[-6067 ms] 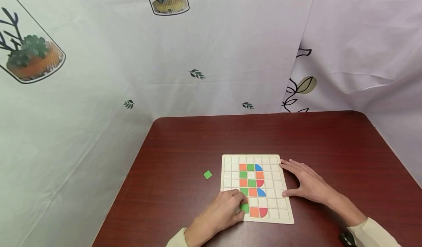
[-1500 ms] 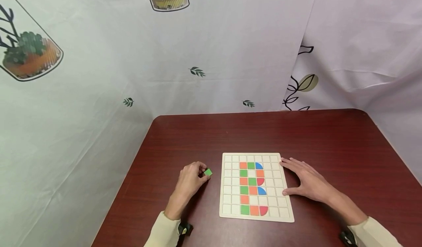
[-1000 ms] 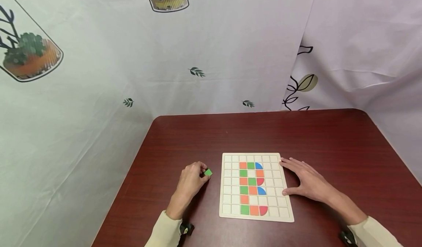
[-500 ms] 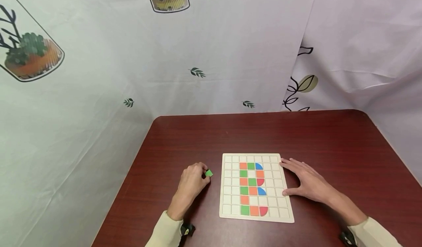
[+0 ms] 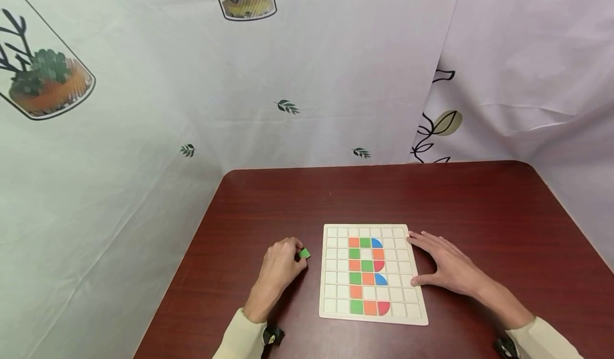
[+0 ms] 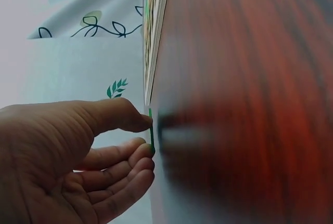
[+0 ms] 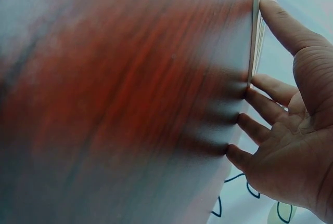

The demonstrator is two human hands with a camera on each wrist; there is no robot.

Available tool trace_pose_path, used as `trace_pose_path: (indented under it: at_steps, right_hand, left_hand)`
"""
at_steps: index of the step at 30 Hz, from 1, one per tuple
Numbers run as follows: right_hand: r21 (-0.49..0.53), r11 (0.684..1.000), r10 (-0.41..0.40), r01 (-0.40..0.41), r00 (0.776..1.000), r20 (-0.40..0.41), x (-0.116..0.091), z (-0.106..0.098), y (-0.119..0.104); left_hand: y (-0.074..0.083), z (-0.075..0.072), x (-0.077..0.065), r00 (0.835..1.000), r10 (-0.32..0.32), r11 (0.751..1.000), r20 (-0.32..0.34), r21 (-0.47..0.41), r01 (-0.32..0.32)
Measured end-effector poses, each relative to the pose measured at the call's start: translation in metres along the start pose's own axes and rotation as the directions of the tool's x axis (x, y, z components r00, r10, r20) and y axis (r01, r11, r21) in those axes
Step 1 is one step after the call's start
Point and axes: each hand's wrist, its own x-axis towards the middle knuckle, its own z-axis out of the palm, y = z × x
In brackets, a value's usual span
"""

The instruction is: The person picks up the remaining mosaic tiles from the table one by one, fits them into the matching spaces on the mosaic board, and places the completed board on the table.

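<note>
My left hand (image 5: 278, 268) is left of the board and pinches a small green square tile (image 5: 304, 253) between thumb and fingertips. In the left wrist view the tile (image 6: 152, 130) appears edge-on, just over the tabletop or touching it; I cannot tell which. A cream grid board (image 5: 336, 290) lies flat on the table, with orange, green, blue and red tiles in its middle columns. Spread along the board's right edge, my right hand (image 5: 453, 266) touches it with thumb and fingertips. The right wrist view shows this hand (image 7: 296, 115) with its fingers fairly straight.
The dark red-brown table (image 5: 384, 194) has rounded far corners. Behind it and to the sides hangs a pale cloth (image 5: 331, 71) printed with plants and leaves. Dark wrist devices show at both cream sleeves (image 5: 242, 335).
My left hand has gone from the board's lower left to the green tile lying beside it. During the last second that tile has shifted slightly and turned. The right hand stays put.
</note>
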Motion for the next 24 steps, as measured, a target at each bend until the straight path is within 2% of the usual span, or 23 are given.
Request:
trace_pose_path:
  at_steps: [14,24]
  right_hand:
    - [0.006,1.000,0.002,-0.002,1.000,0.010,0.000,0.000,0.002]
    - [0.000,1.000,-0.014,0.014,1.000,-0.015,0.000,0.000,0.000]
  left_hand:
    - [0.000,-0.007,0.003,1.000,-0.017,0.998,-0.001,-0.059,0.017]
    - [0.003,-0.015,0.012,1.000,0.008,0.998,-0.022,-0.063,-0.009]
